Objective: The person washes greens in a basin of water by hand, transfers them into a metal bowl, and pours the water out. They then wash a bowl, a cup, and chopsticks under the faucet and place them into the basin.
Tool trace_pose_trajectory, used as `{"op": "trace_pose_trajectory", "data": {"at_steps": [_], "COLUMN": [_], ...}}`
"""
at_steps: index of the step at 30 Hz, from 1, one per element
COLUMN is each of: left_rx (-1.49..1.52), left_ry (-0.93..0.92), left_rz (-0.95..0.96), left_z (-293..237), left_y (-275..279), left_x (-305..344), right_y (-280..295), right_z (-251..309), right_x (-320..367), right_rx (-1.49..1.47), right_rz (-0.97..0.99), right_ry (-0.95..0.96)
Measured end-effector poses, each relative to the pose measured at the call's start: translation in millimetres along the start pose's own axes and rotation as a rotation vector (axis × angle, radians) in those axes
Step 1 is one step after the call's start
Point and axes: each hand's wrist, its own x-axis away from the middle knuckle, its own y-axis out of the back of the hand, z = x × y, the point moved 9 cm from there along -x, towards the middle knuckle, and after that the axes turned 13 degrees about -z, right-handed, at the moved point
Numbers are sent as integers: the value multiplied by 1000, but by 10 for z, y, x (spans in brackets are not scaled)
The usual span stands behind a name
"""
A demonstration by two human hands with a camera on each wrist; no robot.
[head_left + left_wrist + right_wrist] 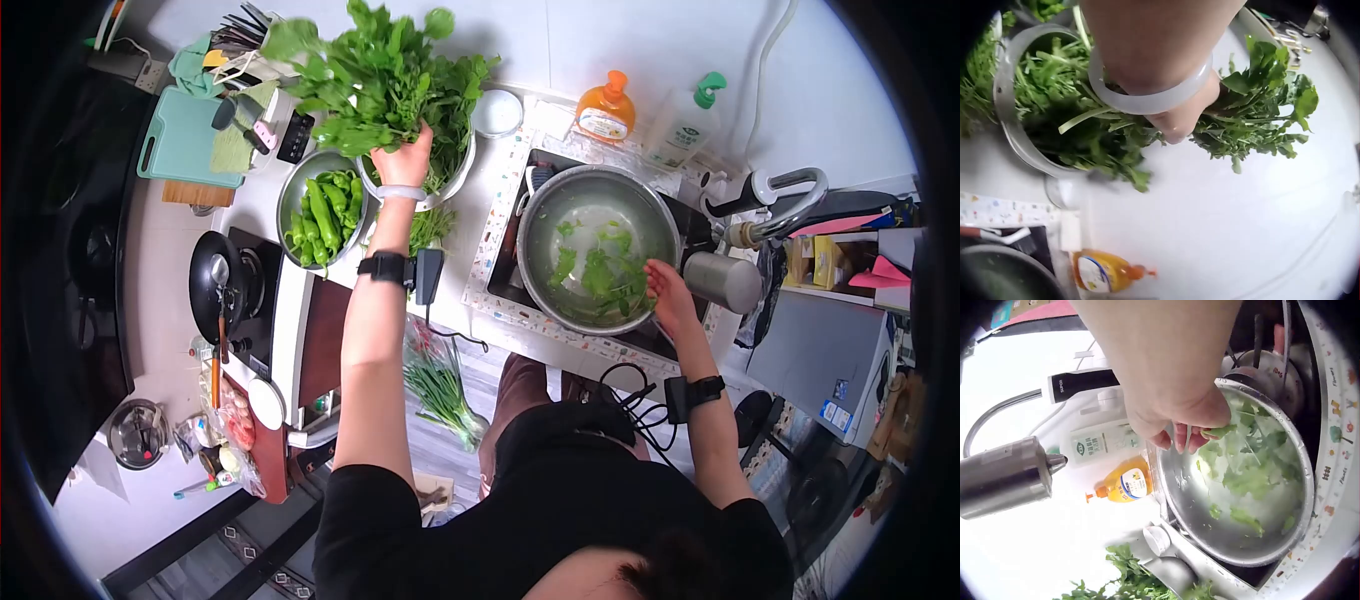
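My left hand (405,158) grips a large bunch of leafy greens (365,85) above a round container (1005,103). More greens (1054,81) fill that container, some hanging over its rim. At the near right rim of a metal pot (545,215), my right hand (672,295) has its fingers curled inward. A small green leaf (1217,432) shows pinched at its fingertips in the right wrist view. Torn leaves (605,270) lie in the bottom of this pot, which sits in the sink area below the faucet (790,180).
A metal bowl of green peppers (322,215) stands left of the greens. Orange (605,105) and clear (685,120) pump bottles stand behind the pot. Further left are a wok (212,275) on the stove and a green cutting board (190,135). Scallions (445,390) lie below the counter.
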Motion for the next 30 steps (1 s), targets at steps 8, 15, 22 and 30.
{"op": "trace_pose_trajectory", "data": {"at_steps": [8,15,22,30], "left_rx": [-395,-483,-415,-637], "left_ry": [330,140,-15,-215], "left_rz": [84,37,426,394], "left_z": [683,297,973,39], "left_y": [-226,70,-655,-145], "left_x": [679,672,813,810], "right_y": [121,241,167,-32], "right_z": [-8,-128,-171,141], "right_x": [-5,-128,-217,-503], "right_rx": [7,43,61,625], "right_rz": [-47,-78,-51,-92], "right_ry": [0,-2,8,537]}}
